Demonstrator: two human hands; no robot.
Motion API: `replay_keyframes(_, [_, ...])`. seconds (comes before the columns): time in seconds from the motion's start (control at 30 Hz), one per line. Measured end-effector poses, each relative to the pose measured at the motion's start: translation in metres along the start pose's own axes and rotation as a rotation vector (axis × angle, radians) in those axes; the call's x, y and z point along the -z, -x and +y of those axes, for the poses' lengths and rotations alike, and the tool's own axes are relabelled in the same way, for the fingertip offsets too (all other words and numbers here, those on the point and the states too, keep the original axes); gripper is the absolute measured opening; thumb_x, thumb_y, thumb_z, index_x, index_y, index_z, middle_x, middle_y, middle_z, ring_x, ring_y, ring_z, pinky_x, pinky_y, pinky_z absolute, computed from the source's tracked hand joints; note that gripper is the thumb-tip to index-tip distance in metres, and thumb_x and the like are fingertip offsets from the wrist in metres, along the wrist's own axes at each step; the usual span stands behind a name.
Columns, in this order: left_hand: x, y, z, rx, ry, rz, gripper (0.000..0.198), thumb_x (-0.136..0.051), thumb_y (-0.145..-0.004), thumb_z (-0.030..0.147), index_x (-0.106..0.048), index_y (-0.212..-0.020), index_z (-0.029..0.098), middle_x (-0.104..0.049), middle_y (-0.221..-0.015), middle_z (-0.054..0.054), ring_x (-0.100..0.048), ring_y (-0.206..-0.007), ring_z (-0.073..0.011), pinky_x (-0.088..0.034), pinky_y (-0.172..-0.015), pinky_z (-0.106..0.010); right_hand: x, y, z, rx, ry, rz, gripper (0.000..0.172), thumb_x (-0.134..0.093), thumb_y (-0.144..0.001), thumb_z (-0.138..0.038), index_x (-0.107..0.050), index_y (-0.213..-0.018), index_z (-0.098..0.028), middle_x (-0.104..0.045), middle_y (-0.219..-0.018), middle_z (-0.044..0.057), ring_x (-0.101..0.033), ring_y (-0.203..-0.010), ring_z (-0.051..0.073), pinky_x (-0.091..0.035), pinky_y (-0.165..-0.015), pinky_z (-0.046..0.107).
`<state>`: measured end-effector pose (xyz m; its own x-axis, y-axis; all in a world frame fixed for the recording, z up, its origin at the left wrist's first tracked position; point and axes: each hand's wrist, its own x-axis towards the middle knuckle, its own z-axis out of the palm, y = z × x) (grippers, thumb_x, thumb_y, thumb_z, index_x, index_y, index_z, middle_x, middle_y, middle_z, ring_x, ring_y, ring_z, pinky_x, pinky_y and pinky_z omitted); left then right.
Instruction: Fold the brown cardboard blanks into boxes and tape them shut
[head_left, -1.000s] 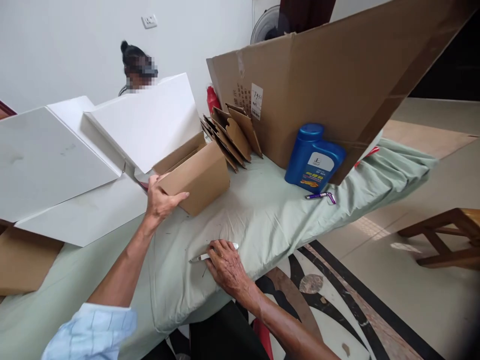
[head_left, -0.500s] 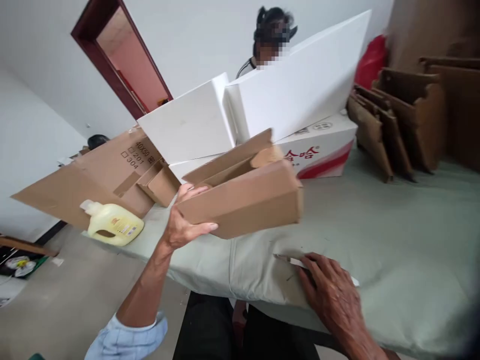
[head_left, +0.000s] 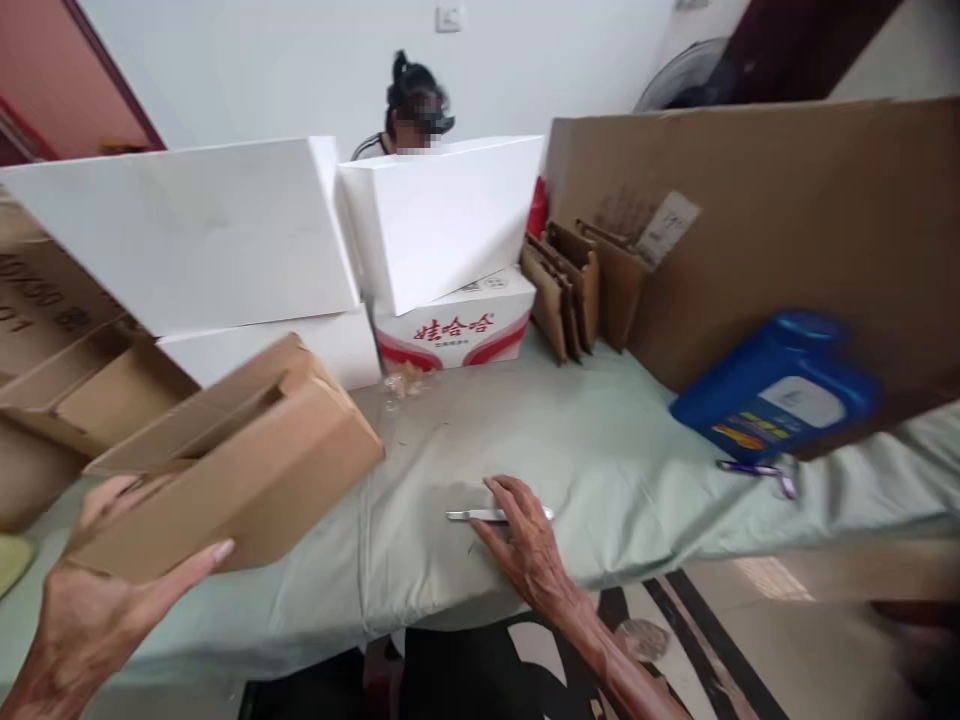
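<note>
In my left hand [head_left: 112,590] is an open brown cardboard box [head_left: 262,490], tilted above the table's left part. My thumb presses its near side and the fingers reach into or behind the far wall. Flat on the cloth lies a slim craft knife [head_left: 459,516] with a thin blade pointing left and a pale handle. My right hand [head_left: 525,545] rests over that handle, thumb on the near side and fingers on the far side, apart from each other. The hand hides part of the handle.
A pale green cloth [head_left: 600,450] covers the table. White boxes [head_left: 195,240] stand along the back, beside folded cardboard pieces [head_left: 551,290]. At right are a blue bottle [head_left: 780,390], a purple razor-like item [head_left: 757,468] and a large cardboard sheet [head_left: 787,220]. A person [head_left: 416,105] is behind the boxes.
The view has swung right, bringing the blue bottle and cardboard sheet into sight. The box stays in my left hand. My right hand's fingers look more spread around the knife.
</note>
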<state>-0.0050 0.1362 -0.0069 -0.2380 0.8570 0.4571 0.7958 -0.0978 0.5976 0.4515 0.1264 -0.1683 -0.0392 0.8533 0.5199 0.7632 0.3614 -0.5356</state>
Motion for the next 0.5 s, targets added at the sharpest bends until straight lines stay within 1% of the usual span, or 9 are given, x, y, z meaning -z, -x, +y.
replay_keyframes(0.07, [-0.027, -0.004, 0.008, -0.214, 0.040, -0.181, 0.070, -0.087, -0.071, 0.073, -0.071, -0.132, 0.043, -0.067, -0.148, -0.004, -0.058, -0.145, -0.0509, -0.047, -0.126, -0.076, 0.008, -0.016, -0.004, -0.089, -0.197, -0.093, 0.084, -0.074, -0.102, -0.059, -0.037, -0.173, -0.032, -0.051, -0.167, 0.019, -0.051, -0.154, 0.039, -0.051, -0.120, 0.059])
replay_keyframes(0.1, [-0.038, -0.007, 0.013, -0.298, 0.057, -0.256, 0.069, -0.087, -0.071, 0.072, -0.073, -0.132, 0.042, -0.064, -0.153, -0.005, -0.055, -0.149, -0.0513, -0.047, -0.126, -0.074, 0.014, -0.027, -0.007, -0.114, -0.306, -0.160, 0.105, -0.081, -0.095, -0.065, -0.025, -0.178, -0.034, -0.039, -0.176, 0.018, -0.042, -0.162, 0.040, -0.045, -0.127, 0.061])
replay_keyframes(0.13, [-0.048, -0.010, 0.017, -0.355, 0.076, -0.309, 0.071, -0.088, -0.070, 0.071, -0.073, -0.134, 0.042, -0.062, -0.158, -0.005, -0.053, -0.151, -0.0513, -0.049, -0.124, -0.072, 0.019, -0.039, -0.011, -0.121, -0.413, -0.231, 0.123, -0.086, -0.087, -0.070, -0.015, -0.180, -0.035, -0.029, -0.182, 0.018, -0.033, -0.167, 0.041, -0.038, -0.132, 0.063])
replay_keyframes(0.17, [-0.056, -0.013, 0.021, -0.385, 0.090, -0.341, 0.074, -0.089, -0.069, 0.069, -0.072, -0.135, 0.042, -0.059, -0.163, -0.005, -0.051, -0.154, -0.0509, -0.053, -0.121, -0.068, 0.026, -0.051, -0.015, -0.113, -0.514, -0.301, 0.137, -0.091, -0.080, -0.074, -0.007, -0.181, -0.035, -0.020, -0.185, 0.018, -0.025, -0.170, 0.042, -0.032, -0.135, 0.064])
replay_keyframes(0.2, [-0.061, -0.016, 0.025, -0.392, 0.097, -0.363, 0.075, -0.089, -0.070, 0.068, -0.071, -0.138, 0.041, -0.054, -0.168, -0.005, -0.048, -0.157, -0.0502, -0.055, -0.120, -0.065, 0.031, -0.063, -0.020, -0.096, -0.606, -0.362, 0.147, -0.094, -0.074, -0.076, -0.003, -0.181, -0.034, -0.015, -0.187, 0.017, -0.020, -0.172, 0.042, -0.027, -0.137, 0.064])
replay_keyframes(0.27, [-0.064, -0.021, 0.033, -0.374, 0.096, -0.415, 0.075, -0.086, -0.075, 0.065, -0.067, -0.143, 0.040, -0.046, -0.174, -0.004, -0.042, -0.162, -0.0480, -0.056, -0.118, -0.058, 0.041, -0.081, -0.028, -0.067, -0.756, -0.446, 0.154, -0.097, -0.069, -0.075, 0.000, -0.182, -0.033, -0.015, -0.187, 0.017, -0.018, -0.172, 0.042, -0.025, -0.138, 0.061])
replay_keyframes(0.33, [-0.061, -0.024, 0.042, -0.357, 0.096, -0.492, 0.077, -0.083, -0.080, 0.062, -0.061, -0.151, 0.039, -0.042, -0.176, -0.006, -0.040, -0.163, -0.0458, -0.057, -0.117, -0.053, 0.048, -0.088, -0.033, -0.068, -0.855, -0.472, 0.151, -0.099, -0.070, -0.071, -0.004, -0.181, -0.033, -0.023, -0.185, 0.016, -0.024, -0.171, 0.040, -0.029, -0.137, 0.058])
replay_keyframes(0.4, [-0.058, -0.029, 0.047, -0.379, 0.117, -0.588, 0.087, -0.082, -0.081, 0.063, -0.054, -0.159, 0.037, -0.047, -0.169, -0.009, -0.048, -0.156, -0.0436, -0.059, -0.112, -0.049, 0.050, -0.087, -0.034, -0.084, -0.907, -0.478, 0.145, -0.099, -0.072, -0.066, -0.010, -0.181, -0.033, -0.031, -0.182, 0.015, -0.031, -0.168, 0.039, -0.032, -0.135, 0.057])
replay_keyframes(0.5, [-0.055, -0.037, 0.048, -0.403, 0.116, -0.707, 0.102, -0.085, -0.076, 0.061, -0.045, -0.167, 0.037, -0.060, -0.145, -0.010, -0.064, -0.133, -0.0373, -0.063, -0.103, -0.045, 0.052, -0.080, -0.033, -0.098, -0.914, -0.503, 0.137, -0.098, -0.075, -0.060, -0.015, -0.181, -0.034, -0.032, -0.182, 0.013, -0.035, -0.165, 0.038, -0.033, -0.135, 0.057])
